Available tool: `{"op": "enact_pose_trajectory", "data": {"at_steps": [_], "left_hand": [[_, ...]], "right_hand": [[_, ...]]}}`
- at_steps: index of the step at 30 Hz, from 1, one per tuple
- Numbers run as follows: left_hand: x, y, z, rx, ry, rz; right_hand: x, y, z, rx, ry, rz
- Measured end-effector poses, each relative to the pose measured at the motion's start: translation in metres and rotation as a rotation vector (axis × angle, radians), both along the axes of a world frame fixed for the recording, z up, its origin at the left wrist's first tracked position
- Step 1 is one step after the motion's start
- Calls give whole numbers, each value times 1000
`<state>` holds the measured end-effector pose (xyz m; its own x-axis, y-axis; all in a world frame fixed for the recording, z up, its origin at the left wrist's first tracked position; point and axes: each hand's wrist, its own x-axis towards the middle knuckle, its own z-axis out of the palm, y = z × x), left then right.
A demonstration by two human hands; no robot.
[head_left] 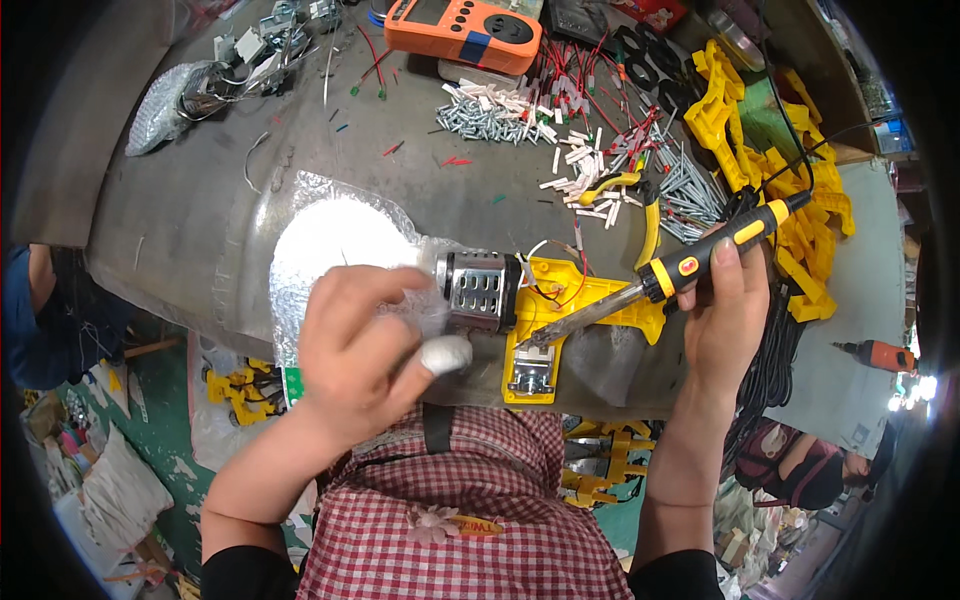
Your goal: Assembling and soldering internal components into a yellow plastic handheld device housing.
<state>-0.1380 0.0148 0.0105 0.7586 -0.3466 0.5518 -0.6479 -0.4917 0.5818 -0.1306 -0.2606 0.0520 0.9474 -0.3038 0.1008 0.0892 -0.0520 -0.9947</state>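
My right hand (725, 300) is wrapped around a black and yellow soldering iron (715, 250), its metal shaft slanting down left to a yellow plastic housing half (590, 295). Its tip is close to the housing, beside a chrome part (531, 370) seated in the lower end; contact cannot be told. Thin red and dark wires (560, 285) run from the housing to a slotted silver metal body (480, 290). Left of that body lies a round bright piece in bubble wrap (300, 235). Over it my left hand (365, 350) is curled, its thumb wrapped in white; clear film shows between the fingers.
An orange multimeter (465, 35) lies at the back, near screws (480, 122), white sleeves and red wires. Yellow-handled pliers (650, 215) rest by more screws. Yellow housings (795, 240) pile at right. A wrapped wired part (165, 105) sits far left. Other people are at both sides.
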Motion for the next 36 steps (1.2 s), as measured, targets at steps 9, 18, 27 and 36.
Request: {"op": "enact_pose_trajectory", "data": {"at_steps": [9, 18, 27, 36], "left_hand": [[35, -20, 24, -800, 1633, -309], [50, -33, 31, 26, 878, -348], [38, -45, 27, 168, 532, -291], [33, -44, 23, 234, 462, -322]], "right_hand": [[-10, 3, 3, 20, -10, 3], [-12, -1, 0, 15, -18, 3], [-10, -4, -4, 58, -47, 24], [-12, -5, -6, -15, -48, -7]]}}
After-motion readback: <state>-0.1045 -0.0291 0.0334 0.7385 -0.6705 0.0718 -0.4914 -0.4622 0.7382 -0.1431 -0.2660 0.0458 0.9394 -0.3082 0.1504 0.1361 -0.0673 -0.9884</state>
